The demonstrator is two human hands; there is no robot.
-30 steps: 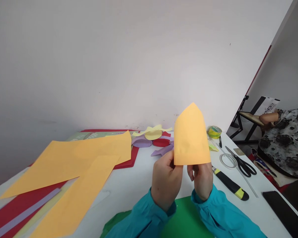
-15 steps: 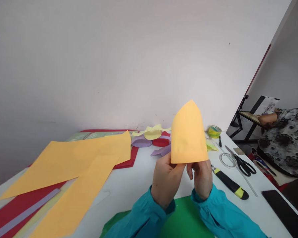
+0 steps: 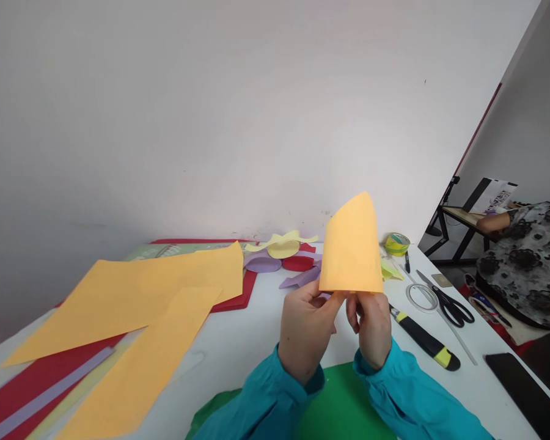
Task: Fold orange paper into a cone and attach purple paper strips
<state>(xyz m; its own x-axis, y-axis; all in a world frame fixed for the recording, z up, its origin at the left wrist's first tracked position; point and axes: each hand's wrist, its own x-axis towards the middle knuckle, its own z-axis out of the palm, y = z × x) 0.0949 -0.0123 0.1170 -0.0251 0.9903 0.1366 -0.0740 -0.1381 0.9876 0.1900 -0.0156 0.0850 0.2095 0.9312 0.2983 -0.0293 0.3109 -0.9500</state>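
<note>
A curled piece of orange paper (image 3: 352,247) is held up above the white table, its upper edge slanting to a point at the right. My left hand (image 3: 308,327) pinches its lower left edge between thumb and fingers. At the lower right edge, my right hand (image 3: 371,321) is closed on the same paper, with its fingertips partly hidden behind the sheet. Under my forearms lies a green sheet (image 3: 341,406). Beyond my left hand are rolled paper pieces: a purple one (image 3: 263,264), a red one (image 3: 297,263) and a yellow one (image 3: 283,247).
Large orange sheets (image 3: 132,299) overlap red sheets (image 3: 32,391) at left. To the right lie a utility knife (image 3: 425,337), scissors (image 3: 450,305), a tape ring (image 3: 421,296), a yellow tape roll (image 3: 396,244) and a black phone-like slab (image 3: 525,388). Another person (image 3: 527,263) sits beyond the table's right edge.
The orange paper has tilted in my hands, its pointed top moving right and slightly down while its lower edge rose a little. The things on the table have stayed put.
</note>
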